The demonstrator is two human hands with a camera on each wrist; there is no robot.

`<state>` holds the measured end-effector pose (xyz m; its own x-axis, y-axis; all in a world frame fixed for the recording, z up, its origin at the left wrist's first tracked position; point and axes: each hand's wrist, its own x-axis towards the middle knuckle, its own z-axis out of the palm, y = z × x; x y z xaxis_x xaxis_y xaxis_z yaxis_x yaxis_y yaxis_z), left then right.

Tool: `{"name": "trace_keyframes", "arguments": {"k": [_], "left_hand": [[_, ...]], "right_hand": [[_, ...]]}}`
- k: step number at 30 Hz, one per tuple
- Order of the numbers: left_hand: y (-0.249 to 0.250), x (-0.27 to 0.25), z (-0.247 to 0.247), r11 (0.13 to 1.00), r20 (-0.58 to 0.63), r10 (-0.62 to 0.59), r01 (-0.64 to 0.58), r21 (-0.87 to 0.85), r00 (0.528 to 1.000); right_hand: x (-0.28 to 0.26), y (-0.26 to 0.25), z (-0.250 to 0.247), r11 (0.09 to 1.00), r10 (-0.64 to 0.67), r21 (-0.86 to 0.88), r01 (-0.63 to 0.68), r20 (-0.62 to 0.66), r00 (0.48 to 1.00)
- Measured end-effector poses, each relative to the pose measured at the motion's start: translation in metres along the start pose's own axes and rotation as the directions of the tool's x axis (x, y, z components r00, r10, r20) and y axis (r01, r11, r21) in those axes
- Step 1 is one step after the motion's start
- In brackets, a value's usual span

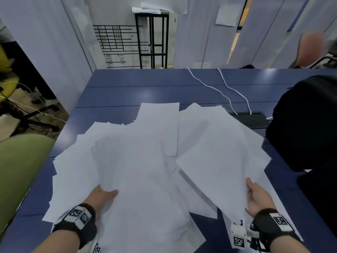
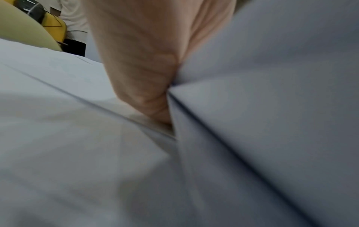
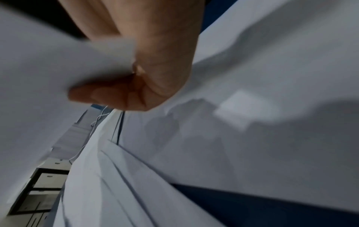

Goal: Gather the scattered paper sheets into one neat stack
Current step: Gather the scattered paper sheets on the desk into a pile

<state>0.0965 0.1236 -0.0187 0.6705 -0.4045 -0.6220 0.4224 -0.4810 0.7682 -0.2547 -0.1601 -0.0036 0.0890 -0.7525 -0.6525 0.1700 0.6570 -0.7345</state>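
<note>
Both hands (image 1: 102, 196) gripping paper sheets (image 1: 145, 170)

Left hand (image 1: 102, 196) half buried: fingers slid under the paper sheets (image 1: 138, 179), only thumb and back of hand showing from the head view. Right hand (image 1: 259, 196) likewise, fingertips lost beneath a lifted sheet (image 1: 222, 161) near the tabletop's right edge. Both wrist views smeared by blur, paper edges soft, fingers (image 2: 139, 64) cut off by the top edge. Black bag (image 1: 306, 125) cropped by the right edge of the head view. Green chair (image 1: 20, 172) cropped at the left. Writing on the wall chart (image 1: 116, 42) too small to read. Much of the tabletop (image 1: 127, 88) covered by sheets.
</note>
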Motion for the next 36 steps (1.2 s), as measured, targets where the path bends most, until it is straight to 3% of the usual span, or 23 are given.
{"name": "trace_keyframes", "arguments": {"k": [4,6,9,11,16,18,20,23,25,28,32,34,36], "left_hand": [[-0.005,-0.008,0.017,0.995,0.096,0.015,-0.025,0.099,0.995],[-0.004,-0.016,0.035,0.987,0.116,0.032,-0.050,0.152,0.993],[0.000,-0.028,0.062,0.987,0.193,-0.019,-0.012,0.163,0.981],[0.001,-0.036,0.078,0.988,0.232,-0.066,0.031,0.150,0.971],[0.001,-0.041,0.101,0.991,0.186,-0.117,0.128,-0.044,0.976],[0.002,-0.038,0.107,0.978,0.222,-0.151,0.178,-0.108,0.963],[0.002,-0.037,0.114,0.980,0.185,-0.120,0.146,-0.134,0.975],[-0.001,-0.034,0.125,0.994,0.097,-0.099,0.102,-0.034,0.990],[-0.001,-0.034,0.128,0.994,0.068,-0.065,0.059,0.088,0.996],[-0.002,-0.029,0.130,0.954,0.031,0.012,-0.021,0.300,0.999],[0.003,-0.035,0.131,0.925,0.052,0.112,-0.123,0.360,0.992],[0.005,-0.039,0.132,0.934,0.055,0.148,-0.158,0.321,0.987],[0.006,-0.039,0.133,0.952,0.045,0.168,-0.174,0.253,0.985]], "right_hand": [[-0.028,0.000,0.013,0.992,0.087,0.063,-0.109,0.282,0.956],[-0.036,-0.001,0.020,0.997,0.071,-0.037,-0.062,0.362,0.930],[-0.033,0.007,0.027,0.926,0.076,-0.371,0.072,0.370,0.926],[-0.023,0.014,0.028,0.828,0.034,-0.538,0.160,0.332,0.943],[-0.004,0.029,0.031,0.532,-0.086,-0.812,0.243,0.233,0.969],[-0.009,0.028,0.035,0.377,-0.083,-0.884,0.277,0.266,0.961],[-0.016,0.026,0.041,0.167,-0.030,-0.925,0.340,0.340,0.940],[-0.020,0.029,0.050,-0.099,0.061,-0.902,0.419,0.415,0.908],[-0.024,0.033,0.054,-0.189,0.098,-0.878,0.439,0.428,0.898],[-0.018,0.029,0.051,-0.194,0.127,-0.856,0.479,0.462,0.878],[0.001,0.007,0.039,-0.058,0.134,-0.840,0.539,0.529,0.838],[0.018,-0.010,0.025,-0.001,0.047,-0.871,0.490,0.490,0.871],[0.035,-0.032,0.009,0.065,-0.122,-0.919,0.388,0.379,0.917]]}}
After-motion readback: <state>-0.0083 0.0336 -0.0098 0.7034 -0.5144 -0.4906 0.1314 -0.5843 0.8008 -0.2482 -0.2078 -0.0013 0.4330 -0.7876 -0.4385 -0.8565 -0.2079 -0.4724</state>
